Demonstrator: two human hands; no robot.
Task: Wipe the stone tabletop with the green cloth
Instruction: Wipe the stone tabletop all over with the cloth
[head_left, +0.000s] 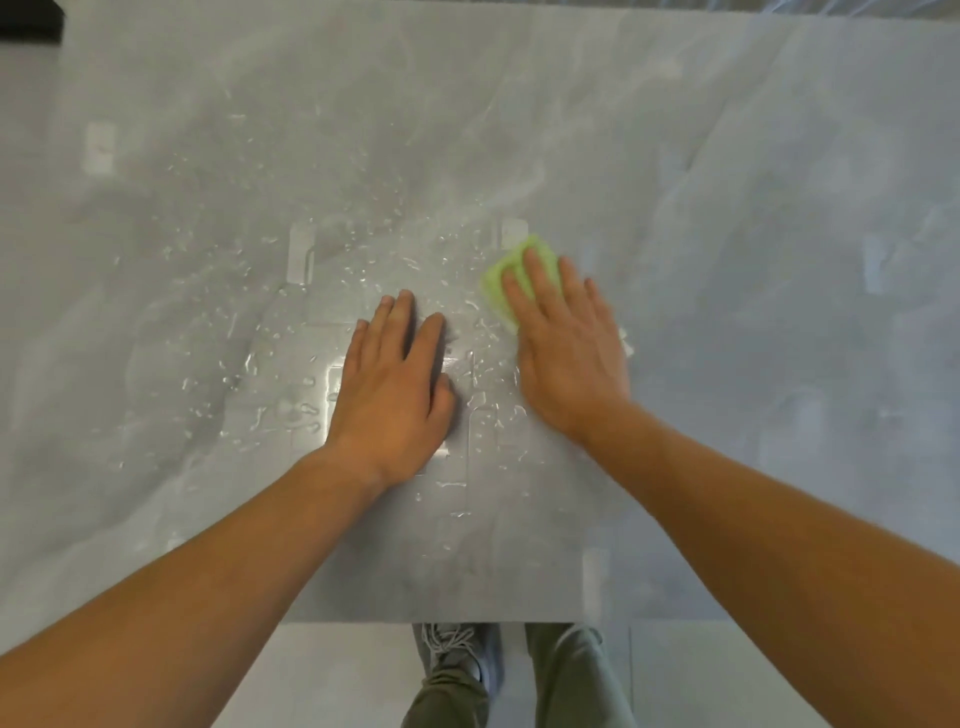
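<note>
Far left, top corner: dark flat-edged object (28, 18), cut off by the frame, can't tell what it is. Grey veined polished stone tabletop (727, 130) fills most of the view. Left-centre of the slab is wet, with clear water droplets and smears (291, 410) scattered from mid-left toward the centre. Below the table's near edge, pale tiled floor (332, 675).

Left hand (397, 395) lies palm down on the wet patch, fingers straight and slightly spread, holding nothing. Under the edge, one grey laced sneaker (457, 649).

Just right of the left hand's fingertips: small light-green folded cloth (501, 275), flat on the stone at the table's centre, mostly covered by fingers, with its far and left edges showing. Right hand (566, 353) presses down on it with flat, extended fingers, not curled round it; hand edges are blurred. Olive trouser leg (571, 675) below. The slab right of the right hand shows no droplets.
</note>
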